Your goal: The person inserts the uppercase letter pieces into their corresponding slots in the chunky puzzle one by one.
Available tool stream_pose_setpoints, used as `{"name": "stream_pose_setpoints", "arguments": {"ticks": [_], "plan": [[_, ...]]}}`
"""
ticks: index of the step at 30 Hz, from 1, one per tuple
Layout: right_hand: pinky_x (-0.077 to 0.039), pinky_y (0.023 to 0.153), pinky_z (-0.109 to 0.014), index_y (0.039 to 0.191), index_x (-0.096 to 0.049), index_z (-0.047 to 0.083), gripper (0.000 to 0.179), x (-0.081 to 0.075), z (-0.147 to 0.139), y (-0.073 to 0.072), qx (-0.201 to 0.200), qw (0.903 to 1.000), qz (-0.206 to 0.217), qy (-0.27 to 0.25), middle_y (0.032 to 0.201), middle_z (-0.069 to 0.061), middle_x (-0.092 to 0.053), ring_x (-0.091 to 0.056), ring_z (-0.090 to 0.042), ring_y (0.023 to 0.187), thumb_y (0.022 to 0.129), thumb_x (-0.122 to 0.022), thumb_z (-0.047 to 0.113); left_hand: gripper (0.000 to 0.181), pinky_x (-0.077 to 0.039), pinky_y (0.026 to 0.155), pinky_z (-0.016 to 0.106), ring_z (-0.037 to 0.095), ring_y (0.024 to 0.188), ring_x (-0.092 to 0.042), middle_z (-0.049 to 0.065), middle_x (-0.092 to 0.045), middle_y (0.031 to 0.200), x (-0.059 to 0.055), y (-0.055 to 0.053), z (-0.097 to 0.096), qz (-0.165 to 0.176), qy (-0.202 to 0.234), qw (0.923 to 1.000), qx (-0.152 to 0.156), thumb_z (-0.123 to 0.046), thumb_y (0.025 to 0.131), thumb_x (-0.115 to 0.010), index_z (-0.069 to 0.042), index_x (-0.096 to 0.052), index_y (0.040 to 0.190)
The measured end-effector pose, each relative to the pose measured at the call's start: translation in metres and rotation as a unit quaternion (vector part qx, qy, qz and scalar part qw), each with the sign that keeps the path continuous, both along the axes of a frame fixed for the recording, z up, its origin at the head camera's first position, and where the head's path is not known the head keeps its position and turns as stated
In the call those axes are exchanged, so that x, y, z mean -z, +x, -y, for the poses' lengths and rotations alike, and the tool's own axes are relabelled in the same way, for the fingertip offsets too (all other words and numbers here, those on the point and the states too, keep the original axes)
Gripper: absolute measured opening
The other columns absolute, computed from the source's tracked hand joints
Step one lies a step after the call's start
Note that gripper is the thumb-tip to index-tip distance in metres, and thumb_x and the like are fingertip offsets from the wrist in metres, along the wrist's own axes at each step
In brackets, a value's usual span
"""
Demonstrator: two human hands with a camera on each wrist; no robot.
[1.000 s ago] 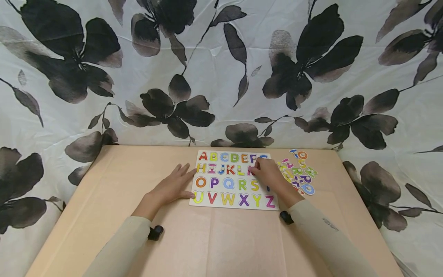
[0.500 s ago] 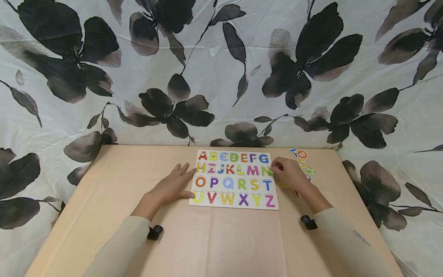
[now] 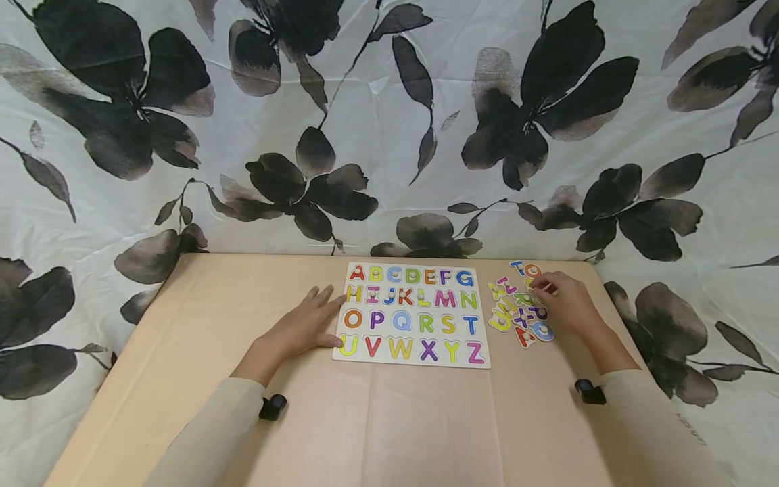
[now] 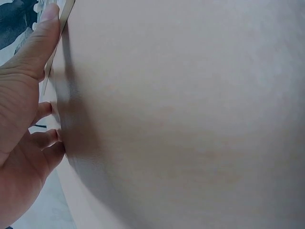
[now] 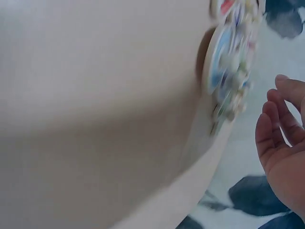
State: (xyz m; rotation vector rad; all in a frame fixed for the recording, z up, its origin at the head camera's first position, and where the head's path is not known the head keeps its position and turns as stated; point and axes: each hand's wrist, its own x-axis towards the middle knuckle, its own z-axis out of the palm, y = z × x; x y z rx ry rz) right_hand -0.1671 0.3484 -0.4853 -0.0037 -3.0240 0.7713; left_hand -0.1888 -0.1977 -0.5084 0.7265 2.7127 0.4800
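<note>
A white alphabet puzzle board (image 3: 387,328) lies on the table with letters A to Z in rows. My left hand (image 3: 301,325) rests at its left edge with fingers spread, the thumb by the lower left corner. In the left wrist view the thumb (image 4: 40,45) lies on the board's edge. My right hand (image 3: 569,304) hovers over the right side of the loose letters, fingers loosely bent. The right wrist view shows nothing held in that hand (image 5: 286,129). Below it lie a blue O (image 3: 541,331) and a red A (image 3: 525,337); its fingers partly hide other letters.
Loose letters, including a blue T (image 3: 516,266) and a yellow U (image 3: 500,321), form a pile right of the board. The beige table (image 3: 420,426) ends at the back against a white cloth (image 3: 389,135) with dark flowers.
My right hand has moved right, off the board's M area, past the board's right edge to above the loose letters. M and N now show on the board. My left hand has stayed put.
</note>
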Motion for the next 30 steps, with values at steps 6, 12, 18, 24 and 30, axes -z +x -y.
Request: {"name": "stream_pose_setpoints", "arguments": {"ticks": [6, 12, 18, 24, 30], "plan": [[-0.055, 0.088, -0.053, 0.123, -0.068, -0.001, 0.025, 0.01, -0.023, 0.0, 0.013, 0.9994, 0.031, 0.005, 0.122, -0.024, -0.062, -0.06, -0.039, 0.107, 0.103, -0.063, 0.013, 0.102, -0.035, 0.117, 0.066, 0.048, 0.158, -0.01, 0.018, -0.018, 0.172, 0.001, 0.0, 0.0, 0.003, 0.002, 1.0, -0.001, -0.055, 0.082, -0.08, -0.017, -0.032, 0.164], [-0.054, 0.091, -0.057, 0.121, -0.067, -0.004, 0.025, 0.018, -0.033, 0.001, 0.007, 0.9987, 0.047, 0.019, 0.116, -0.026, -0.064, -0.06, -0.041, 0.104, 0.1, -0.064, 0.008, 0.102, -0.035, 0.117, 0.066, 0.048, 0.158, -0.011, 0.018, -0.019, 0.172, 0.002, 0.002, 0.0, 0.003, 0.001, 1.0, -0.002, -0.056, 0.082, -0.08, -0.017, -0.032, 0.164], [-0.054, 0.091, -0.056, 0.12, -0.067, -0.004, 0.023, 0.024, -0.038, -0.001, 0.013, 0.998, 0.054, 0.031, 0.11, -0.024, -0.065, -0.06, -0.038, 0.099, 0.1, -0.066, 0.007, 0.101, -0.036, 0.117, 0.066, 0.048, 0.158, -0.011, 0.018, -0.019, 0.172, 0.001, 0.001, -0.001, 0.001, -0.003, 1.0, -0.002, -0.056, 0.083, -0.079, -0.018, -0.032, 0.164], [-0.055, 0.09, -0.055, 0.118, -0.067, -0.002, 0.02, 0.018, -0.034, 0.004, 0.013, 0.9984, 0.043, 0.034, 0.107, -0.022, -0.065, -0.059, -0.035, 0.097, 0.101, -0.065, 0.007, 0.101, -0.036, 0.116, 0.066, 0.048, 0.158, -0.011, 0.018, -0.019, 0.172, -0.001, 0.003, -0.001, 0.001, -0.004, 1.0, -0.002, -0.054, 0.083, -0.08, -0.017, -0.032, 0.164], [-0.055, 0.085, -0.048, 0.116, -0.068, -0.001, 0.019, 0.005, -0.018, 0.004, 0.004, 0.9994, 0.028, 0.019, 0.104, -0.019, -0.065, -0.059, -0.033, 0.095, 0.101, -0.066, 0.011, 0.101, -0.036, 0.117, 0.066, 0.048, 0.158, -0.011, 0.018, -0.019, 0.172, -0.002, 0.003, -0.002, 0.003, -0.004, 1.0, -0.005, -0.053, 0.083, -0.08, -0.017, -0.032, 0.164]]}}
